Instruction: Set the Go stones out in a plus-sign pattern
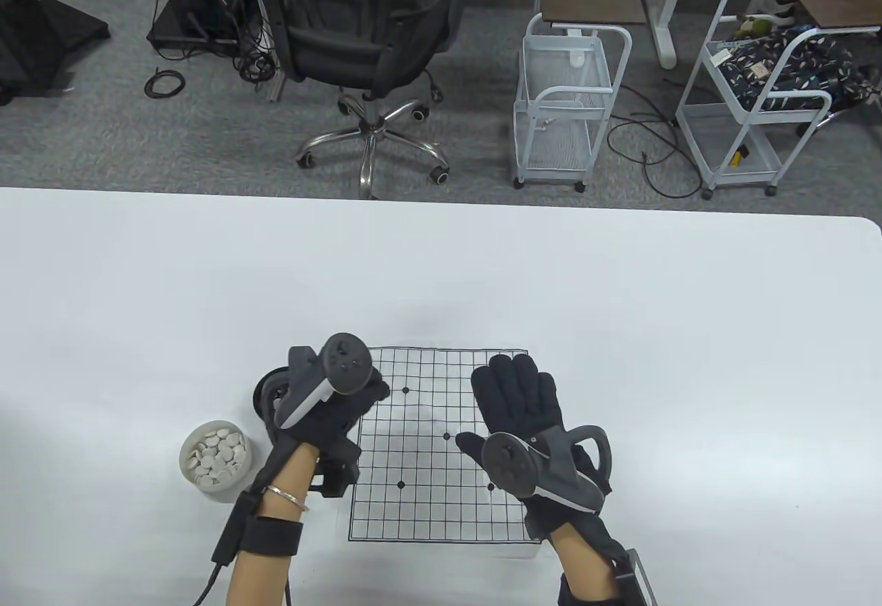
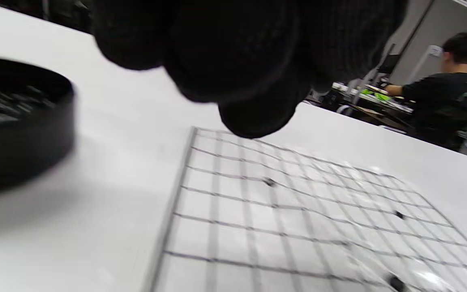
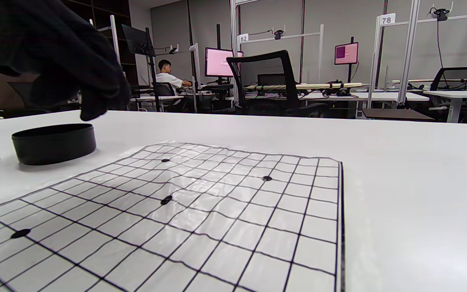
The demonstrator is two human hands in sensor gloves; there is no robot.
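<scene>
A: Where do we find the left hand (image 1: 344, 396) now?

B: We see it over the left edge of the Go board (image 1: 420, 496); its fingers (image 2: 233, 56) are curled and bunched together, the tips pointing down to the grid; whether a stone sits between them we cannot tell, the glove hides it; the left wrist view is also blurred.

A: And the bowls, where are they from this hand?

B: The black bowl (image 3: 54, 143) is just beside the hand on its outer side, mostly hidden under the tracker in the table view; in the left wrist view we see dark shapes inside it, too blurred to name; the white bowl (image 1: 215, 461) with the white stones (image 1: 219, 454) stands nearer to the person than that hand and a little further out, close to the left forearm.

A: What about the right hand (image 1: 517, 406)?

B: It lies over the right part of the board with the fingers straight and close together, the thumb spread toward the centre; it holds nothing that we can see; if the palm touches the sheet we cannot tell.

A: Are stones on the board?

B: We see none on the visible part; only the printed black dots, one between the two hands near the right thumb; the board lies flat on the white table (image 1: 689, 323), its surface a bit wavy.
</scene>
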